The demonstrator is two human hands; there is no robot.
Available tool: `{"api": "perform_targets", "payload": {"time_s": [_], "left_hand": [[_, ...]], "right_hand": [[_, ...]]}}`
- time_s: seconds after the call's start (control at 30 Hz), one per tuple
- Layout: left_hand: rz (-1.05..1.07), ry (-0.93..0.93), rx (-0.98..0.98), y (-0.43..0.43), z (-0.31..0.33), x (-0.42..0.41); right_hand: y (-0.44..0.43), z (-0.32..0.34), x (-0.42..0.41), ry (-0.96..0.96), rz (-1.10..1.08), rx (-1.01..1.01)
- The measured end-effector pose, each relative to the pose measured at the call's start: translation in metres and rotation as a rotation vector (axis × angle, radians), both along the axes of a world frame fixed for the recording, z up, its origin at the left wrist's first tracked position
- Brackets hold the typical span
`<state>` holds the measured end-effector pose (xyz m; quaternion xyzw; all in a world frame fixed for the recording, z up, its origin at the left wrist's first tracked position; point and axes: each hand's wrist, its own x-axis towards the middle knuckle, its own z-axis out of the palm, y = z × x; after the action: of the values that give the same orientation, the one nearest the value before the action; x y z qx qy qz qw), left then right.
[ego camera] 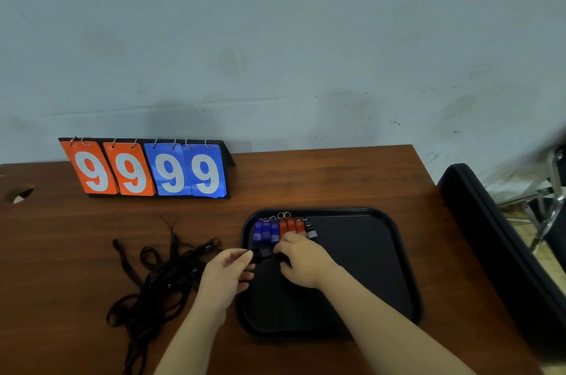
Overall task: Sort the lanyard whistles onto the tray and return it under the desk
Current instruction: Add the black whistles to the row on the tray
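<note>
A black tray lies on the wooden desk. Along its far left edge stands a row of whistles: three blue whistles, three red whistles and one black whistle, each with a metal ring. My left hand and my right hand meet over the tray's left edge and both pinch a small black whistle between them. A tangle of black lanyards lies on the desk left of the tray.
A flip scoreboard showing 9 9 9 9 in orange and blue stands at the back against the wall. A black chair stands at the desk's right end. A cable hole is at the far left.
</note>
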<state>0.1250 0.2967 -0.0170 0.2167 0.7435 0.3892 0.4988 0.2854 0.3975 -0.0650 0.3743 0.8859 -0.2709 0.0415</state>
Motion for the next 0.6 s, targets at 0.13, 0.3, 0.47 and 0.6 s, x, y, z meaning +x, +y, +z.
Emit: {"api": "perform_targets", "payload": {"time_s": [0.13,0.3,0.47,0.6], "left_hand": [[0.016,-0.013,-0.01,0.001,0.0,0.0],[0.014,-0.037,-0.018,0.004,-0.001,0.003],[-0.009,-0.05,-0.004,0.006,-0.001,0.009],[-0.032,-0.06,0.017,0.005,0.001,0.01]], "right_hand": [[0.0,0.006,0.005,0.0,-0.071,0.0],[0.003,0.007,0.028,-0.055,-0.221,0.052],[0.006,0.008,0.034,-0.058,-0.171,0.05],[0.006,0.009,0.03,-0.016,-0.149,0.056]]}}
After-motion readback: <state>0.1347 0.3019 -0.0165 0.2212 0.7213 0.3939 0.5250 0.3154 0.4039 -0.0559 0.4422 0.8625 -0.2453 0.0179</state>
